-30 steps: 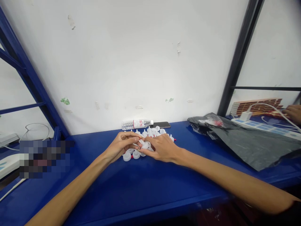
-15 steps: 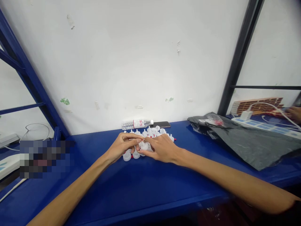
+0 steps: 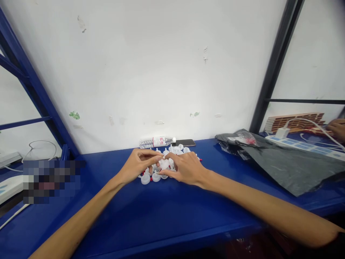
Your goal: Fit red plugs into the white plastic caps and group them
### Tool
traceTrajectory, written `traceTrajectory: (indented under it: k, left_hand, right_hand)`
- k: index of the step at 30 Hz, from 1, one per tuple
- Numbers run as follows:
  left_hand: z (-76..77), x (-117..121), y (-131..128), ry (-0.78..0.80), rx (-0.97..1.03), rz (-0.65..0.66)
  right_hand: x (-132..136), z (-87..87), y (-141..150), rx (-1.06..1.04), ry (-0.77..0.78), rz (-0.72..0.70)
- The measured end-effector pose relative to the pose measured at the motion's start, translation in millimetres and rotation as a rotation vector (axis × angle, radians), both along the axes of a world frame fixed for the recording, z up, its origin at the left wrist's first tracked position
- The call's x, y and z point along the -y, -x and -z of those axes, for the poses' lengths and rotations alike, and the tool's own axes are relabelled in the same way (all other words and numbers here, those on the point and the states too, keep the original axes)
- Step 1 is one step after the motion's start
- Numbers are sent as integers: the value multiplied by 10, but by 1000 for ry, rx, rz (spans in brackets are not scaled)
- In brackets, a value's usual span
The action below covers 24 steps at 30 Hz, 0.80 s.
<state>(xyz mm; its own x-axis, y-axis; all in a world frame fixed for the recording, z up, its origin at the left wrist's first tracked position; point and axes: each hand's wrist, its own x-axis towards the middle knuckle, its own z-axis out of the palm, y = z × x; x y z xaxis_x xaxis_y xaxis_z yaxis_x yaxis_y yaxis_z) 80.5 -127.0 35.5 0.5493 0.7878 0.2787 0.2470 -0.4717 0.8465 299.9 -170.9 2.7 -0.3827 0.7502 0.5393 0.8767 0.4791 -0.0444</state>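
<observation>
Over a cluster of white translucent nozzle caps (image 3: 145, 179), both of my hands meet near the middle of the table. The fingers and thumb of my right hand (image 3: 190, 167) are closed around one white nozzle cap (image 3: 165, 164). My left hand (image 3: 134, 163) is beside it, thumb and forefinger pinched close to the cap's top. Whatever sits between those left fingertips is too small to name. Several more caps, some with red bits among them, lie under and behind my hands, partly hidden.
A clear plastic bottle (image 3: 159, 141) lies along the wall beside a dark phone (image 3: 185, 142). To the right are a black plastic bag (image 3: 283, 162) and a power strip (image 3: 304, 143). Another person's hand (image 3: 336, 128) shows at the far right edge. A blue metal post (image 3: 40, 86) rises on the left.
My left fingertips have drawn slightly left, away from the top of the held cap. The right hand keeps nearly the same place, still around the cap.
</observation>
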Motion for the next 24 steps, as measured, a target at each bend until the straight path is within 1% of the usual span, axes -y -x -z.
traceTrajectory:
  k: [3,6,8,10,13,16,20,24]
  left_hand:
    - [-129,-136,188,-72,-53,-122]
    - [-259,-369,525,-154,-152,-301]
    - [-289,-548,798,-169,-262,-432]
    - [-261,-711,1065,-103,-412,-496]
    - [-162,-873,1370,54,-589,-488]
    - [-92,-935,1522,195,-652,-412]
    - [-78,-960,1550,293,-662,-348]
    - [-65,-984,1505,320,-672,-320]
  right_hand:
    - [7,-31,-12,-97,-5,0]
    - [1,-49,-19,-142,7,-3]
    - [-7,-51,-17,-146,21,1]
    - [-14,-48,-12,-136,32,15]
    - [-23,-40,-12,-104,38,36]
    - [-30,-28,-17,-83,29,45]
    - [-35,-20,-13,-80,15,48]
    - [-31,-23,3,-69,33,43]
